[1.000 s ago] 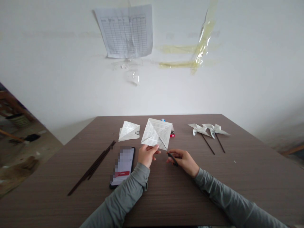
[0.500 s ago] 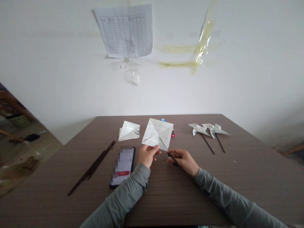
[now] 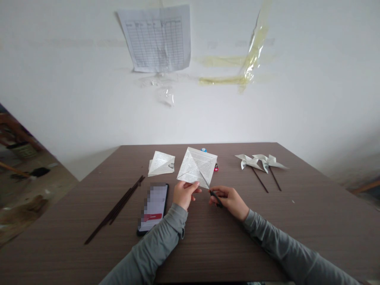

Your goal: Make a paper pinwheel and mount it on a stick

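Note:
My left hand (image 3: 185, 194) pinches the lower edge of a square sheet of printed paper (image 3: 194, 165), held up above the table with diagonal crease lines showing. At the sheet's lower right corner are the scissors (image 3: 216, 198), their dark handles gripped in my right hand (image 3: 230, 202). The blades lie over the paper along the diagonal toward its middle; whether they are fully closed I cannot tell. Behind the sheet, a small blue item (image 3: 203, 150) and a small red item (image 3: 216, 168) are partly hidden.
On the brown table (image 3: 196, 245) lie a phone (image 3: 154, 208), dark thin sticks (image 3: 118, 206) and more folded paper squares (image 3: 161, 163) to the left. Two paper pinwheels (image 3: 258, 161) on sticks rest at the right. A white wall (image 3: 208, 118) rises behind.
Almost nothing differs. The paper's upper right part has shifted very slightly, and both hands keep their places.

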`<state>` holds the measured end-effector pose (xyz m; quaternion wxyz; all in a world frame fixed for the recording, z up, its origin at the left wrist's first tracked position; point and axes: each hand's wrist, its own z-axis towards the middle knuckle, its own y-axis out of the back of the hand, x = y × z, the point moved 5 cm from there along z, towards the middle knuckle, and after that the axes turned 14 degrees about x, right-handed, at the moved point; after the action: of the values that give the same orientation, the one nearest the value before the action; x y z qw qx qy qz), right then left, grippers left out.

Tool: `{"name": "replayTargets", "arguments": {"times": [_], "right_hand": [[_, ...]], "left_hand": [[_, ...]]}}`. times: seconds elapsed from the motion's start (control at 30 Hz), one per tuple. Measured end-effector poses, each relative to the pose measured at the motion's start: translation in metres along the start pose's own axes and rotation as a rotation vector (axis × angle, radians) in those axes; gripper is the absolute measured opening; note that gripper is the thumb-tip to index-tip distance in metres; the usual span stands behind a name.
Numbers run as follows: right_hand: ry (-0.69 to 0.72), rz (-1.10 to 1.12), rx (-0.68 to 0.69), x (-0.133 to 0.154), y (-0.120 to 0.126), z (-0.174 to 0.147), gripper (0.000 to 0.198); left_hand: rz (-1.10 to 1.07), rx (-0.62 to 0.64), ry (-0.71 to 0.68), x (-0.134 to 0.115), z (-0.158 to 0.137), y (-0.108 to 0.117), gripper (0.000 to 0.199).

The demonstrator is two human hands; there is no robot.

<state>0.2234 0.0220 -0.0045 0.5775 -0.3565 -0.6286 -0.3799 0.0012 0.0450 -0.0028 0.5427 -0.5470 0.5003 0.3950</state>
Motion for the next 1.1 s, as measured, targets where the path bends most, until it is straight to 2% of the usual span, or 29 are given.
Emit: {"name": "replayTargets", "arguments": {"times": [0.57,0.93,1.1], "right_hand": [[-0.002,-0.036,0.007,-0.003,0.001,0.001,0.077],[0.029,-0.028,0.016,0.001,0.0,0.0,0.068],[0.116,-0.052,-0.012,0.002,0.003,-0.001,0.06]], "left_hand": [[-0.034,-0.01,-0.021,0.003,0.003,0.004,0.033],[-0.062,-0.029,-0.011,0.005,0.006,0.009,0.03],[-0.058,-0.055,-0.027,0.002,0.009,0.015,0.03]]}}
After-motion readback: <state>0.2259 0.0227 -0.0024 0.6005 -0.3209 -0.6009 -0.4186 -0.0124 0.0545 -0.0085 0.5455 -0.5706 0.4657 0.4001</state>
